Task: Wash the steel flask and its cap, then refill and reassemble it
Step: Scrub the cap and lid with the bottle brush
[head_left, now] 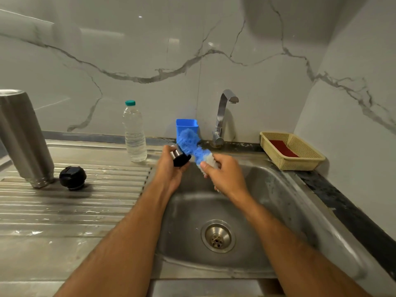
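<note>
The steel flask (23, 138) stands upside down on the draining board at the far left. Beside it lies a black stopper (72, 177). Over the sink's left rim my left hand (171, 168) grips a steel-and-black cap (180, 157), its black open side facing right. My right hand (225, 174) grips the handle of a blue-and-white bottle brush (192, 146), whose blue bristles press against the cap. The brush is blurred.
A clear plastic water bottle (135, 133) with a teal lid stands behind my left hand. A blue holder (186, 125) and the tap (222, 116) are at the back wall. A beige basket (297, 155) with a red pad sits at the right. The sink basin (278, 200) lies below my hands.
</note>
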